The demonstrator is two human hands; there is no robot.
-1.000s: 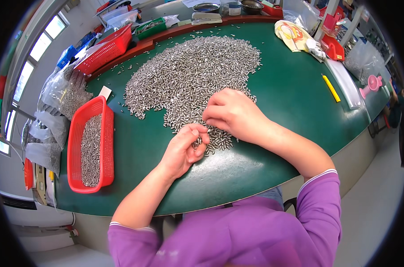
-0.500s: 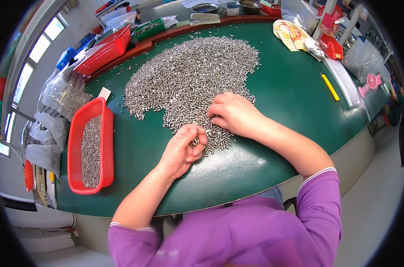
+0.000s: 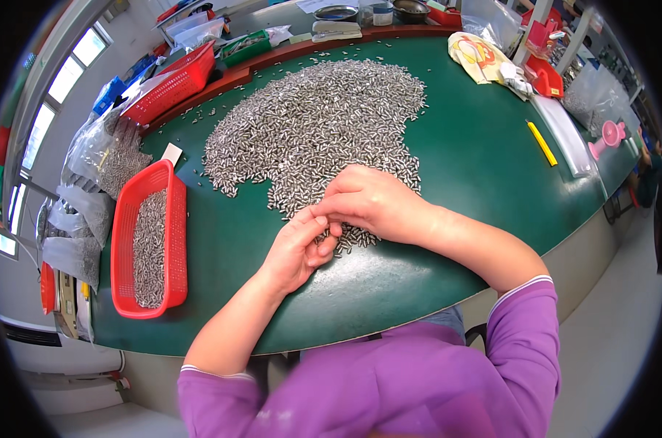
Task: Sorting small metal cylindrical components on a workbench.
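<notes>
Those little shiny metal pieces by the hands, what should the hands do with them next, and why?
Probably carry the few small silvery metal pieces gathered in the left hand over to the red plastic basket on the left and drop them in. The left hand is cupped at the pile's near edge, the right hand is meeting its fingers, and the basket already holds similar pieces.

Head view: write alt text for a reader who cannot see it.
Two bare hands, left hand and right hand, meet at the near edge of a heap of small metal pins on a green table; a red basket of pins sits left.

right hand [image 3: 374, 204] hides fingers' contents
</notes>
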